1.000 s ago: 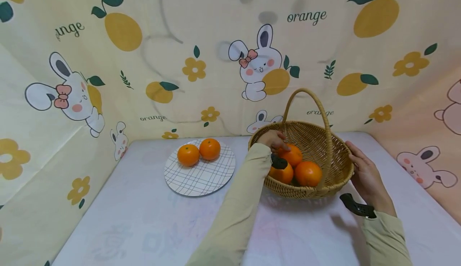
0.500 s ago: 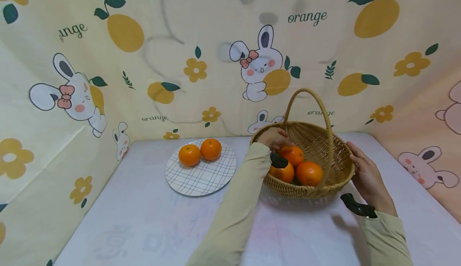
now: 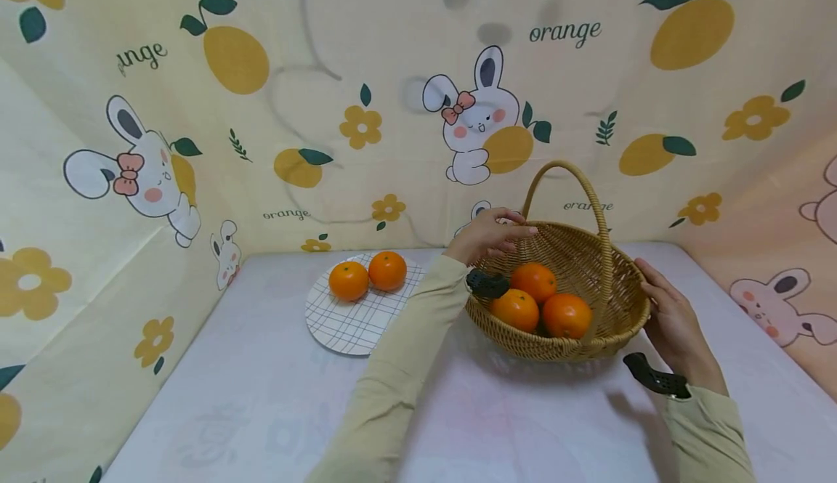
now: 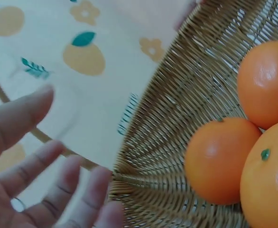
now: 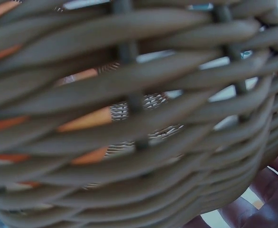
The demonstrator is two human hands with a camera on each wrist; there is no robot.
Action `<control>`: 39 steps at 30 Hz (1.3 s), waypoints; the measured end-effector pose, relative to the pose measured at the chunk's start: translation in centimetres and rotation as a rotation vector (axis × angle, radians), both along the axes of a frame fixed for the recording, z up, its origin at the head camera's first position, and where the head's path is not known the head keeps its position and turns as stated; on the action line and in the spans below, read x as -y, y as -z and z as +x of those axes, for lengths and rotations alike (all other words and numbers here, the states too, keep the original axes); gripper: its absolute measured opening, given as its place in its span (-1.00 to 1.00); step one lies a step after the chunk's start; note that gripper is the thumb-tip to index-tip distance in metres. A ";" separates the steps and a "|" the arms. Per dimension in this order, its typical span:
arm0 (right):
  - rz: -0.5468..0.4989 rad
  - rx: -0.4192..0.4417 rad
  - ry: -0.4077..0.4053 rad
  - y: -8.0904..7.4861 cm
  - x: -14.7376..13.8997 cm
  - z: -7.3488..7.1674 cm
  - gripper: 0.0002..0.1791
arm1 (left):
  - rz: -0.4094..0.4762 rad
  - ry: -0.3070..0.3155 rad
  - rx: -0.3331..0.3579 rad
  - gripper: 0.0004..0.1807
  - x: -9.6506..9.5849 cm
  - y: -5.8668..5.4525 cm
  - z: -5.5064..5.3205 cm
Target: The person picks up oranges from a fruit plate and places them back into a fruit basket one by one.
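Rabbit-print backdrop (image 3: 399, 156), left hand (image 3: 489, 236) now lifted off the oranges (image 3: 535, 282), grip released, right hand (image 3: 676, 327) touching the basket (image 3: 578, 250), grip loose

1. Plate (image 3: 353, 329), left of the basket (image 3: 546, 346): part hidden from me by left sleeve (image 3: 386, 374).
2. Printed rabbit (image 3: 480, 208), behind basket: mostly masked.
3. Right hand (image 3: 676, 323), right of basket: some fingers unseen.

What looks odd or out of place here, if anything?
Nothing stands out. Three oranges sit inside the wicker basket, and two more oranges rest on the checked plate. I see no obvious spill or damage. The right hand touches the basket's side; the left hand, at its rim, holds nothing.
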State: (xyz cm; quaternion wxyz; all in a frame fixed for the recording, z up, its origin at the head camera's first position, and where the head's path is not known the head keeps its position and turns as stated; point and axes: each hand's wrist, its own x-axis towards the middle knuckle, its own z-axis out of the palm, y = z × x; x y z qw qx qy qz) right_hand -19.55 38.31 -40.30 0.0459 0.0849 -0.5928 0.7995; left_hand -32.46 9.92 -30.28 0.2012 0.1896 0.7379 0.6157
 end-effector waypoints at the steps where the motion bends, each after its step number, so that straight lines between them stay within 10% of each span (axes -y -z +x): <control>1: 0.004 0.005 0.001 0.0 0.0 0.0 -0.40 | 0.022 -0.007 -0.025 -0.52 0.3 -0.2 0.1; 14: -0.015 0.013 -0.009 -0.1 -0.2 0.1 -0.40 | 0.115 -0.041 -0.331 -0.68 5.2 -1.2 1.5; 23: -0.021 0.014 -0.013 -0.1 0.0 -0.1 -0.38 | 0.098 -0.249 -0.568 -0.72 10.6 -0.8 2.6; 39: -0.039 -0.011 -0.025 0.2 -0.3 0.0 -0.40 | 0.030 -0.534 -0.504 -0.64 20.5 3.6 2.2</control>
